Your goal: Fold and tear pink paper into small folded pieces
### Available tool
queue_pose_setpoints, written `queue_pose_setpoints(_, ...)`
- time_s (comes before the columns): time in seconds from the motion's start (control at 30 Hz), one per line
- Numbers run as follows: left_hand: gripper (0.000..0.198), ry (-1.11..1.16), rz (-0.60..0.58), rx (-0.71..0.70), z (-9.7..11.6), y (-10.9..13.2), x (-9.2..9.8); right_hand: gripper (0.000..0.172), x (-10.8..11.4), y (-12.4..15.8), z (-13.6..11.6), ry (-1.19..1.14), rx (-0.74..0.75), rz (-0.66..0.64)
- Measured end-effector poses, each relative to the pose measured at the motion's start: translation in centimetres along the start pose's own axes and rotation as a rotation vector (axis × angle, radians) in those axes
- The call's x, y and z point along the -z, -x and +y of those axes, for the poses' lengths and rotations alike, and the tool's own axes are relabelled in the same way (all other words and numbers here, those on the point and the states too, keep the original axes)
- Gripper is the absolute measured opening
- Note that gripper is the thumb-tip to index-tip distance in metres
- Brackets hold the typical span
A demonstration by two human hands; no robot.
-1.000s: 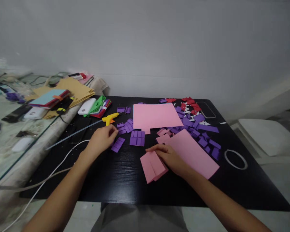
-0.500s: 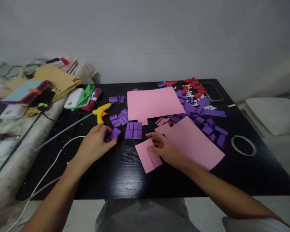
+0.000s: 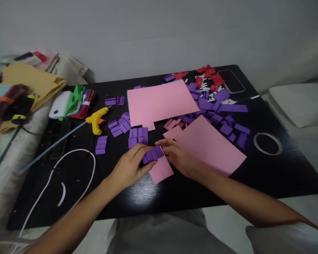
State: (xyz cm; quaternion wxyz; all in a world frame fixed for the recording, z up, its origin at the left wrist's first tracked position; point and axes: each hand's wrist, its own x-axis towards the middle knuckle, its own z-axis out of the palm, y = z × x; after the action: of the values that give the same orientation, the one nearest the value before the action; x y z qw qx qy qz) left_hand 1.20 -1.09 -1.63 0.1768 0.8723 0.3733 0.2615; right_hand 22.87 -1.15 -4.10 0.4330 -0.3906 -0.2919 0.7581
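My left hand (image 3: 129, 165) and my right hand (image 3: 178, 157) meet over a small purple folded paper piece (image 3: 153, 154). Both pinch it, the left at its near-left end and the right at its far-right end. Under it lies a small folded pink paper piece (image 3: 161, 170) on the black table (image 3: 137, 197). A larger pink sheet (image 3: 209, 144) lies just right of my right hand. More purple pieces (image 3: 138, 137) sit just beyond my hands.
A big pink sheet (image 3: 160, 101) lies at the middle back. Purple scraps (image 3: 219, 113) and red scraps (image 3: 208, 76) spread at the back right. A yellow glue gun (image 3: 96, 119) and white cable (image 3: 69, 158) are at left. A tape ring (image 3: 268, 143) lies right.
My left hand picked up a purple piece from the left and carried it right onto the small pink piece. My right hand now grips it too. The view tilted downward.
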Motion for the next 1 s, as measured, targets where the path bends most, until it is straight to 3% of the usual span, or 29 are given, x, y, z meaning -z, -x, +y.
queue_pose_setpoints(0.13,0.041,0.089,0.058,0.003,0.0,0.1,-0.5,0.025,0.1,-0.1,0.2,0.188,0.123,-0.002)
queue_pose_setpoints(0.37,0.021,0.174,0.185,0.136,-0.3,0.1,-0.6,0.023,0.0,0.2,0.1,0.216,0.226,0.017)
queue_pose_setpoints(0.57,0.018,0.203,0.251,0.127,-0.2,0.0,-0.1,0.019,-0.2,0.6,-0.2,0.348,0.318,0.084)
queue_pose_setpoints(1.0,0.018,0.254,0.303,0.172,-0.4,0.1,-0.3,0.021,-0.4,1.3,-1.0,0.387,0.278,0.138)
